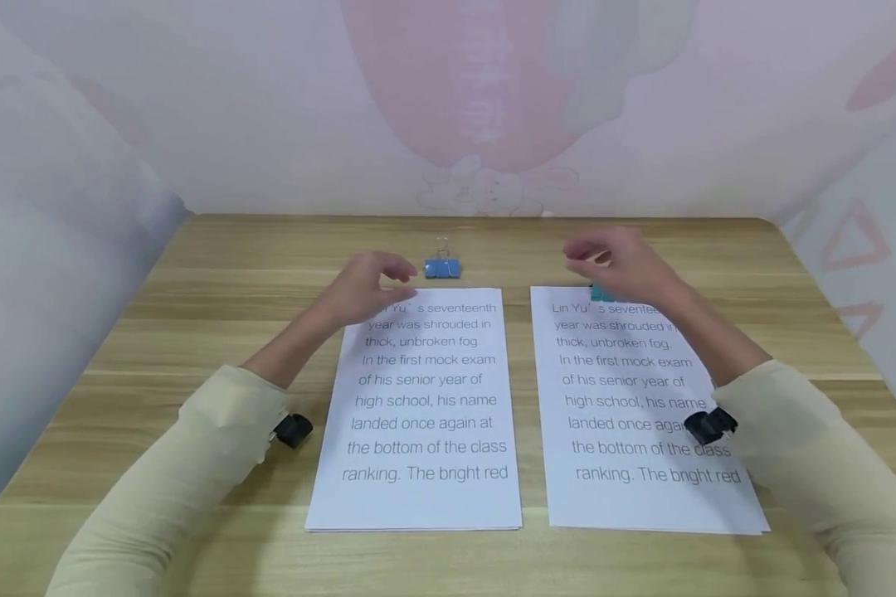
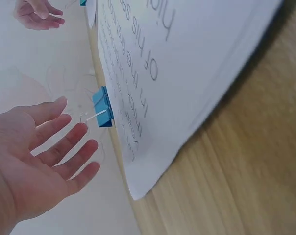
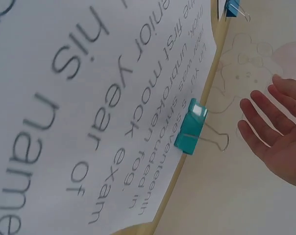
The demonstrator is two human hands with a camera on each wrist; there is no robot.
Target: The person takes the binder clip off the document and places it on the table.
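Wooden desk carries two paper stacks. My left hand and right hand hover with fingers spread, holding nothing. Blue clip sits at the left stack's twelve o'clock, teal clip likewise on the right stack. A careless reach could fan the sheets.

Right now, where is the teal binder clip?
In the head view, the teal binder clip sits at the top edge of the right paper stack, mostly hidden under the right hand. The right wrist view shows it clipped on that edge, untouched.
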